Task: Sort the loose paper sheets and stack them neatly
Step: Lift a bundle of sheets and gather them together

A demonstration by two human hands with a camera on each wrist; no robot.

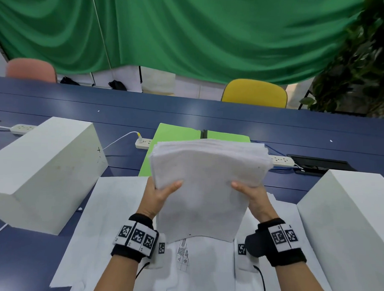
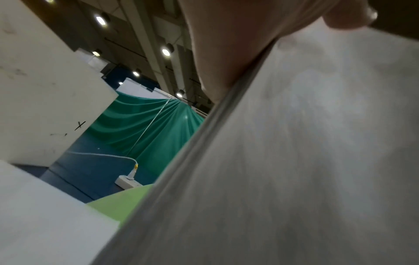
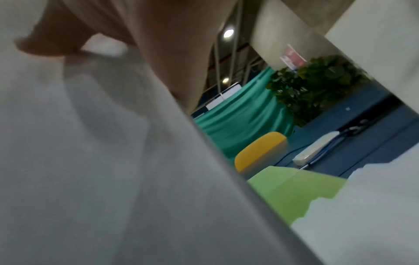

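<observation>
A thick stack of paper [image 1: 207, 189] is held above the table [image 1: 231, 116], directly in front of the person. The left hand [image 1: 156, 196] grips its left edge and the right hand [image 1: 253, 196] its right edge, each thumb pressed on the top sheet and the fingers hidden beneath. The stack's long axis runs away from the person: the near short edge hangs low between the wrists, and the far short edge is raised and points toward the green curtain [image 1: 190, 36]. The far edges of the sheets are slightly fanned and uneven. In the left wrist view the side of the stack [image 2: 272, 161] shows as a slanted band of layered edges below the thumb; in the right wrist view the paper [image 3: 113, 161] fills the left half of the frame.

Below the stack, loose printed sheets [image 1: 182, 260] lie overlapping on the dark blue table. A green folder [image 1: 172, 133] lies flat just beyond them, partly hidden behind the stack. A white block [image 1: 44, 168] stands at the left and another white block [image 1: 347, 216] at the right. Power strips [image 1: 143, 143] and cables lie farther back. A yellow chair [image 1: 255, 93] and a pink chair [image 1: 31, 70] stand behind the table, with a leafy plant [image 1: 363, 64] at the right.
</observation>
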